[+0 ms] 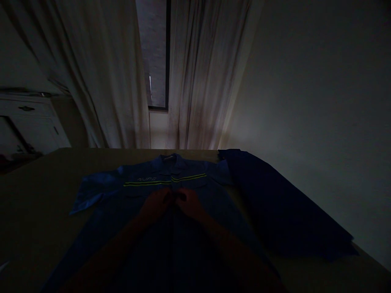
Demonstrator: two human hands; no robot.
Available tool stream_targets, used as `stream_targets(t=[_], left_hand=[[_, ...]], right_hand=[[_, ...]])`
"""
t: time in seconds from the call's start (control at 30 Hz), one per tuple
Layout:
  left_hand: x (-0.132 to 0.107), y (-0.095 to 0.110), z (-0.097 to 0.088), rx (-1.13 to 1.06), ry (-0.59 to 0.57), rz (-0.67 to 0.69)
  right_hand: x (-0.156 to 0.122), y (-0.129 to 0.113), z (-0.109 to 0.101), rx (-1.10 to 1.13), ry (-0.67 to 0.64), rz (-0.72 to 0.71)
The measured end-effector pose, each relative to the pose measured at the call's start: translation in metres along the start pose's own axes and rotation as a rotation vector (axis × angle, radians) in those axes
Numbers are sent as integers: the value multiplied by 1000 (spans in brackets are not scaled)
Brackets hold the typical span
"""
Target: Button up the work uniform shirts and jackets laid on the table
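Observation:
A blue short-sleeved work shirt (210, 191) with a yellow-green reflective stripe across the chest lies flat, front up, on a table (36, 203), collar pointing away from me. My left hand (155, 204) and my right hand (192, 203) meet at the shirt's front placket just below the stripe. Both have their fingers curled together and pinched on the placket edges. The room is very dim, so I cannot make out any button between the fingertips.
A dark blue garment (275, 203) lies spread over the table's right side, reaching its right edge. Pale curtains (195, 81) and a window hang behind the table. A white cabinet (27, 122) stands at the far left. A plain wall fills the right.

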State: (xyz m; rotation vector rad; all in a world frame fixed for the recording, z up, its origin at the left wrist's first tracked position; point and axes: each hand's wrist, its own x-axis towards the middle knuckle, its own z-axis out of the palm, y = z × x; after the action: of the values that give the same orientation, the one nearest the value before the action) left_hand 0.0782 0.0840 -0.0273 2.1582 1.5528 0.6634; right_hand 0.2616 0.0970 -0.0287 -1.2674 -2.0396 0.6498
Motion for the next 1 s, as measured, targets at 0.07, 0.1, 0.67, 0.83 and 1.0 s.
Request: stream_targets(t=[0.07,0.1,0.67,0.83,1.0], left_hand=[[2,-2,1,-20,8,17],[2,-3,2,-27,16,17],[2,-3,0,-19,-19,53],[0,-4,3,6,-17,103],[0,-4,4,13,-18,91]], right_hand=[[1,2,0,16,43,34],[2,3,1,21,64,49],[-1,0,5,-156,71,35],[-1,-4,0,-61,35,28],[-2,-6,-3,-29,31,-6]])
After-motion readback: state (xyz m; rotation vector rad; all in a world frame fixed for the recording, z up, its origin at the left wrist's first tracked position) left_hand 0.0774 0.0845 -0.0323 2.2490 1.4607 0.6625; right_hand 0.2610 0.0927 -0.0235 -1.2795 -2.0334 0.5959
